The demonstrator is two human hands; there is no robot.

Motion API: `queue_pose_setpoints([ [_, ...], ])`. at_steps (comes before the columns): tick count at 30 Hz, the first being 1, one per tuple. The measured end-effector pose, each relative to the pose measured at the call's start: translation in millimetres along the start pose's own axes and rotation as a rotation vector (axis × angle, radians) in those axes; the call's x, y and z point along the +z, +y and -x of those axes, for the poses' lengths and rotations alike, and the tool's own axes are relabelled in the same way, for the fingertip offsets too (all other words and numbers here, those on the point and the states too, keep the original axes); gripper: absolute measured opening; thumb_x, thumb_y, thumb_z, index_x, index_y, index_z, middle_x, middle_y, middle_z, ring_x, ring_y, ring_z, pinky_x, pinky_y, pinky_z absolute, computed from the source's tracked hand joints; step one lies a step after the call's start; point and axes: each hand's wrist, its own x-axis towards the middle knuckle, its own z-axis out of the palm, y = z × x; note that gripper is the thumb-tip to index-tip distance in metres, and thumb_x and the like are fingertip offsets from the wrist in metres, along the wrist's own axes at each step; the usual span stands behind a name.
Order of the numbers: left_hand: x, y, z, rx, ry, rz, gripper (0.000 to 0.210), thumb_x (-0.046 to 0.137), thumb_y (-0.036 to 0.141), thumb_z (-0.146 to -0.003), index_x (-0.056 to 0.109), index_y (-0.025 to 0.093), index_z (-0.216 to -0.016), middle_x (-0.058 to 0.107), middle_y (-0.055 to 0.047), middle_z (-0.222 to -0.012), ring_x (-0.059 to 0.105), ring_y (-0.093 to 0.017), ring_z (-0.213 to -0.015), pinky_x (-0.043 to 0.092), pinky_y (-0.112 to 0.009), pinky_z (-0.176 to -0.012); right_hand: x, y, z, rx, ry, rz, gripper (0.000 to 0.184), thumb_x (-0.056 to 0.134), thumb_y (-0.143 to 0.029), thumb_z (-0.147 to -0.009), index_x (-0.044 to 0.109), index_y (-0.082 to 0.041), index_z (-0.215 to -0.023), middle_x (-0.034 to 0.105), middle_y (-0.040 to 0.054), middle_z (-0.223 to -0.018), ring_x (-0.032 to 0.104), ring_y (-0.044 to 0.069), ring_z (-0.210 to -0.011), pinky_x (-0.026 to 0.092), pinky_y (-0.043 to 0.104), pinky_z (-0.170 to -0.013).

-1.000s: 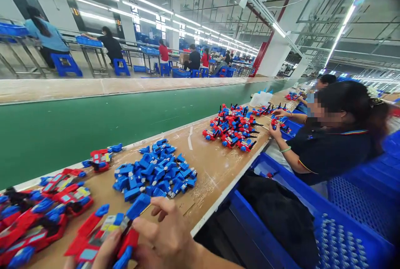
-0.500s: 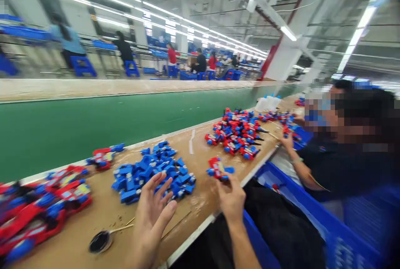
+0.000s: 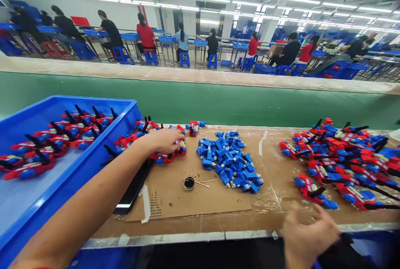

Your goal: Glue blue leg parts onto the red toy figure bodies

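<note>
My left hand (image 3: 167, 140) reaches palm down over a cluster of red and blue toy robots (image 3: 161, 158) beside the blue bin. Its fingertips touch or hover at a toy there; the back of the hand hides its grip. My right hand (image 3: 309, 233), smeared by motion, is at the bench's front edge with its fingers bent; whether anything is in it cannot be made out. Just beyond it lies one toy robot (image 3: 312, 192) with a black part, by a large heap of similar toys (image 3: 340, 148). Between the hands is a pile of small blue pieces (image 3: 229, 158).
A blue bin (image 3: 136, 108) at the left holds several toys with upright black parts. A cup of black liquid (image 3: 189, 183) and cotton swabs (image 3: 201, 184) lie on the cardboard sheet (image 3: 218, 202). A phone-like black slab (image 3: 134, 187) lies beside the bin. People sit at far benches.
My view has swung left, bringing the bin into sight. My left hand has gone from above the blue pieces to the left toys. The toy in my right hand no longer shows there.
</note>
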Motion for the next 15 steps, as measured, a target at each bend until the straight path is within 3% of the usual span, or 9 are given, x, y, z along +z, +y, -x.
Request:
queue_pose_setpoints([
  [2, 0.4, 7, -6, 0.050, -0.087, -0.022, 0.031, 0.054, 0.038, -0.087, 0.072, 0.020, -0.105, 0.072, -0.011, -0.100, 0.067, -0.026, -0.088, 0.050, -0.032, -0.074, 0, -56, 8, -0.174, -0.256, -0.298, 0.032, 0.056, -0.041, -0.095, 0.063, -0.018, -0.116, 0.065, 0.0158, -0.104, 0.060, 0.033, -0.100, 0.046, 0.050, -0.091],
  [4, 1.5, 11, -7, 0.095, -0.134, -0.038, 0.031, 0.057, 0.044, -0.085, 0.073, 0.020, -0.097, 0.072, -0.010, -0.086, 0.066, -0.025, -0.076, 0.047, -0.031, -0.066, 12, -114, 3, -0.405, -0.545, -0.476, 0.018, 0.054, -0.034, -0.098, 0.065, -0.024, -0.108, 0.067, 0.0097, -0.105, 0.059, 0.028, -0.101, 0.044, 0.045, -0.093],
  [7, 7.6, 12, -2, 0.130, -0.139, -0.056, 0.035, 0.062, 0.050, -0.083, 0.072, 0.020, -0.098, 0.071, -0.010, -0.084, 0.065, -0.026, -0.074, 0.044, -0.031, -0.063, 46, -186, -18, -0.539, -0.843, -0.308, 0.023, 0.052, -0.033, -0.099, 0.068, -0.018, -0.106, 0.067, 0.0114, -0.106, 0.057, 0.029, -0.103, 0.043, 0.044, -0.092],
  [9, 15.7, 11, 3, 0.113, -0.096, -0.072, 0.030, 0.065, 0.041, -0.082, 0.072, 0.018, -0.100, 0.072, -0.013, -0.089, 0.066, -0.029, -0.081, 0.045, -0.032, -0.065, 70, -215, -29, -0.527, -0.949, -0.156, 0.026, 0.057, -0.035, -0.096, 0.071, -0.013, -0.100, 0.067, 0.0166, -0.105, 0.055, 0.033, -0.106, 0.042, 0.046, -0.092],
  [11, 25.4, 9, 4, 0.080, -0.022, -0.080, 0.023, 0.058, 0.024, -0.084, 0.073, 0.017, -0.101, 0.071, -0.015, -0.094, 0.067, -0.030, -0.087, 0.046, -0.034, -0.070, 87, -230, -32, -0.499, -0.977, -0.108, 0.024, 0.064, -0.033, -0.090, 0.073, -0.010, -0.089, 0.068, 0.0198, -0.101, 0.055, 0.035, -0.105, 0.041, 0.047, -0.091],
  [15, 33.3, 0, -4, 0.067, 0.102, -0.029, 0.029, 0.047, 0.013, -0.087, 0.074, 0.019, -0.094, 0.072, -0.012, -0.092, 0.067, -0.027, -0.090, 0.045, -0.033, -0.077, 103, -231, -30, -0.413, -0.956, -0.189, 0.017, 0.064, -0.025, -0.083, 0.071, -0.012, -0.075, 0.068, 0.0179, -0.091, 0.057, 0.032, -0.096, 0.043, 0.043, -0.088],
])
